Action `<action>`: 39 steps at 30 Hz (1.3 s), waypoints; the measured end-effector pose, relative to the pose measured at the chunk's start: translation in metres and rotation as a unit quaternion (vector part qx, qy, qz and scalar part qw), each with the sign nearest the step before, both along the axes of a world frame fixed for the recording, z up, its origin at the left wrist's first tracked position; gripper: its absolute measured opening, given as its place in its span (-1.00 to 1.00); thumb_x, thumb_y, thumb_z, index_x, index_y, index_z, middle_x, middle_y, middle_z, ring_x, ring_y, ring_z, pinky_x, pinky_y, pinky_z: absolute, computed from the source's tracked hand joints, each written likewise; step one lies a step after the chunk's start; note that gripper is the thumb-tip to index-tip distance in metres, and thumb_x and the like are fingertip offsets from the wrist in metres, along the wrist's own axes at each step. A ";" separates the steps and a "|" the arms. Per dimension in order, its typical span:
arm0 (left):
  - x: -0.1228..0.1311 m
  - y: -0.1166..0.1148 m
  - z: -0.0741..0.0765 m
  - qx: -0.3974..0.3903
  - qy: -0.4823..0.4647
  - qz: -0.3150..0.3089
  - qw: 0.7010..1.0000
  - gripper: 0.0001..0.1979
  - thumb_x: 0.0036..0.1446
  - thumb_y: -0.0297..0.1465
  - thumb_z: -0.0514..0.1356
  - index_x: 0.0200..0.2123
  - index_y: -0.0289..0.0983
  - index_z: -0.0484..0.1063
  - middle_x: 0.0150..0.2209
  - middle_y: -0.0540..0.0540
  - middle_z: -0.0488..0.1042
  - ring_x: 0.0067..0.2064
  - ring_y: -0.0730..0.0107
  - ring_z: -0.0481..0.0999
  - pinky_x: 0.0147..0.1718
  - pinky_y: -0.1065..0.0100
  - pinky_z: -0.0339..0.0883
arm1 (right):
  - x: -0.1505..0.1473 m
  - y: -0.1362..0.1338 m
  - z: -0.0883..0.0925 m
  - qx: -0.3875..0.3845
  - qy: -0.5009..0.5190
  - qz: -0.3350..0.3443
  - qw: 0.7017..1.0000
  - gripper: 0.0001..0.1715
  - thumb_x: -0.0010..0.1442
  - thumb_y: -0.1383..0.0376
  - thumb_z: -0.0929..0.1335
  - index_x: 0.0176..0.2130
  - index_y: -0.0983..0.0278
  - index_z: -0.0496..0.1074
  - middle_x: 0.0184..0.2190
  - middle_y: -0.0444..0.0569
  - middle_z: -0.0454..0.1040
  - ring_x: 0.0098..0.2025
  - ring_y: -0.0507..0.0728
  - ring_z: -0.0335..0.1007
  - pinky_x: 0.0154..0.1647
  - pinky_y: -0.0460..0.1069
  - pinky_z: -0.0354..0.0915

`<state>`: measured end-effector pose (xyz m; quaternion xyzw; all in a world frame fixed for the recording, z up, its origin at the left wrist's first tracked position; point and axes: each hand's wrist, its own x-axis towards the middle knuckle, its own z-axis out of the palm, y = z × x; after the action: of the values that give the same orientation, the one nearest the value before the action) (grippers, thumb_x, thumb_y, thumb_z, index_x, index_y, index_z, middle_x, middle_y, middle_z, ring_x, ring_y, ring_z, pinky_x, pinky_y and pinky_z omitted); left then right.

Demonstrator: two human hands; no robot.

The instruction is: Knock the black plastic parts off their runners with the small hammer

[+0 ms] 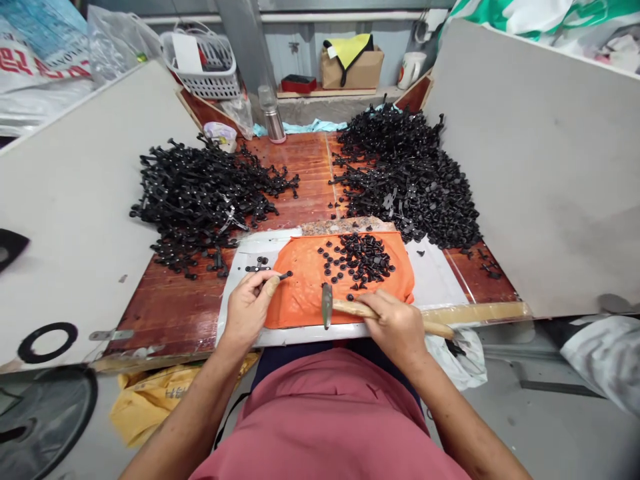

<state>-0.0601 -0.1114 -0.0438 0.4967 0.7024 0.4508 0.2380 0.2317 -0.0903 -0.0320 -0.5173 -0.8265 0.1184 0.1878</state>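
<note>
My left hand [253,300] pinches a small black part with a round end [286,275] at the left edge of the orange cloth [300,300]. In my right hand [397,323] is a hammer, gripped by its wooden handle [355,308]. The dark metal hammer head [327,307] hangs over the front of the cloth. Small black caps [367,257] lie heaped and scattered on the cloth's right half. Just beyond my left hand, a few black jointed pieces [259,265] rest on the white sheet [240,267].
A big pile of black jointed parts [200,193] covers the table's left side. Another pile of black parts [410,173] fills the right. Grey panels [530,147] wall in both sides. A steel flask [273,120] stands at the back, near a white basket [210,83].
</note>
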 end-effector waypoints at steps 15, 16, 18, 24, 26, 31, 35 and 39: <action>0.015 -0.008 -0.006 -0.016 -0.016 -0.054 0.998 -0.71 0.22 -0.15 0.20 -0.26 -0.20 0.62 -0.28 -0.07 0.55 -0.22 0.29 0.50 -0.21 0.34 0.37 | -0.014 0.046 0.024 -0.105 0.014 -0.027 0.994 -0.78 0.29 0.10 0.40 -0.34 0.07 0.61 -0.40 -0.17 0.61 -0.38 0.07 0.47 -0.42 -0.06 0.08; 0.015 -0.008 -0.006 -0.018 -0.014 -0.058 0.998 -0.71 0.21 -0.15 0.20 -0.26 -0.21 0.62 -0.29 -0.07 0.55 -0.23 0.29 0.50 -0.22 0.34 0.36 | -0.015 0.046 0.024 -0.104 0.003 -0.030 0.994 -0.77 0.31 0.11 0.38 -0.33 0.06 0.62 -0.41 -0.15 0.62 -0.38 0.08 0.47 -0.42 -0.05 0.06; 0.015 -0.009 -0.006 -0.020 -0.008 -0.065 0.998 -0.71 0.20 -0.15 0.20 -0.27 -0.22 0.62 -0.30 -0.08 0.54 -0.25 0.30 0.50 -0.24 0.34 0.36 | -0.016 0.047 0.023 -0.100 -0.015 -0.040 0.994 -0.72 0.33 0.12 0.35 -0.34 0.07 0.61 -0.43 -0.13 0.61 -0.39 0.10 0.46 -0.43 -0.03 0.04; 0.017 -0.011 -0.008 -0.021 0.027 -0.079 0.996 -0.72 0.22 -0.18 0.19 -0.27 -0.22 0.62 -0.33 -0.05 0.50 -0.28 0.32 0.49 -0.28 0.35 0.31 | -0.011 0.052 0.020 -0.078 -0.045 -0.056 0.994 -0.70 0.36 0.08 0.32 -0.29 0.09 0.60 -0.33 -0.06 0.63 -0.33 0.12 0.46 -0.41 -0.02 0.03; 0.018 -0.011 -0.008 -0.022 0.033 -0.082 0.996 -0.73 0.22 -0.18 0.19 -0.27 -0.21 0.62 -0.33 -0.04 0.49 -0.29 0.33 0.48 -0.28 0.35 0.31 | -0.008 0.051 0.019 -0.072 -0.045 -0.062 0.994 -0.72 0.36 0.11 0.32 -0.27 0.09 0.59 -0.31 -0.07 0.63 -0.33 0.11 0.46 -0.41 -0.02 0.03; 0.018 -0.012 -0.009 -0.020 0.028 -0.075 0.997 -0.72 0.22 -0.17 0.19 -0.27 -0.21 0.61 -0.33 -0.05 0.49 -0.29 0.33 0.48 -0.31 0.36 0.31 | 0.006 0.043 0.022 -0.068 -0.026 -0.089 0.993 -0.70 0.38 0.11 0.29 -0.26 0.11 0.57 -0.38 -0.09 0.60 -0.37 0.11 0.45 -0.42 -0.03 0.05; 0.018 -0.012 -0.011 -0.015 0.041 -0.065 0.997 -0.73 0.24 -0.18 0.18 -0.25 -0.20 0.61 -0.30 -0.06 0.51 -0.27 0.31 0.49 -0.27 0.35 0.34 | 0.008 0.029 0.025 -0.100 0.006 -0.037 0.994 -0.76 0.35 0.12 0.34 -0.28 0.08 0.59 -0.35 -0.15 0.61 -0.33 0.07 0.49 -0.37 -0.07 0.14; 0.020 -0.014 -0.011 -0.014 0.088 -0.058 0.994 -0.74 0.26 -0.20 0.17 -0.22 -0.18 0.62 -0.28 -0.06 0.50 -0.25 0.30 0.50 -0.20 0.33 0.37 | 0.002 0.016 0.019 -0.117 0.017 -0.024 0.993 -0.75 0.34 0.13 0.34 -0.27 0.10 0.61 -0.32 -0.10 0.62 -0.35 0.09 0.49 -0.41 -0.05 0.12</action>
<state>-0.0405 -0.1249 -0.0550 0.5711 0.6969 0.3805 0.2084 0.2340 -0.0748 -0.0130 -0.5533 -0.7912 0.2180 0.1426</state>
